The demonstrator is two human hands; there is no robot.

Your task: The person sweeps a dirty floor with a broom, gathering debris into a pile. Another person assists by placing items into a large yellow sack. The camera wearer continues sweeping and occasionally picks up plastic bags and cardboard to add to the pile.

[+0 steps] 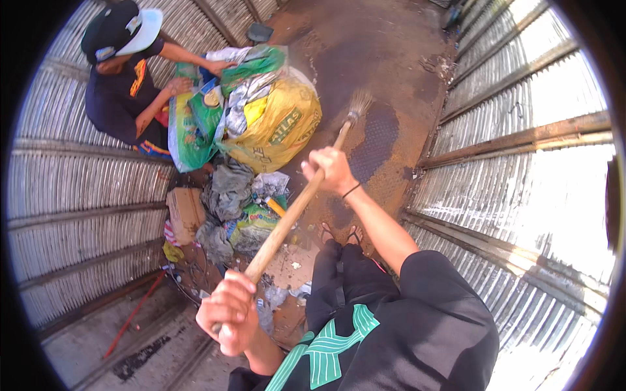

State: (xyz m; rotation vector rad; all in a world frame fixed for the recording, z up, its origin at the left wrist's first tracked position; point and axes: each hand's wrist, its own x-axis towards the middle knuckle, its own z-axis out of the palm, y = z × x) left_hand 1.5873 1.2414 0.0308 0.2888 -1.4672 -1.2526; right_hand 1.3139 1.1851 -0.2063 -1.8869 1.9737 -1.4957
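Note:
A long wooden broom handle (288,220) runs diagonally across the view before me. My left hand (230,313) is wrapped around its upper end, low in the picture. Further along the shaft, my right hand (332,171) grips it, with a dark band on the wrist. At the far end, the thin stiff bristles (360,105) are on the stained metal floor (374,141), beside a dark wet-looking patch. My feet in flip-flops stand just below the right hand.
To the left, a person (122,88) in a cap has both hands on stuffed sacks, one a yellow sack (288,122) bearing writing. Crumpled bags, a cardboard box (187,215) and loose litter lie nearer. Corrugated metal walls (513,190) with wooden beams stand on both sides.

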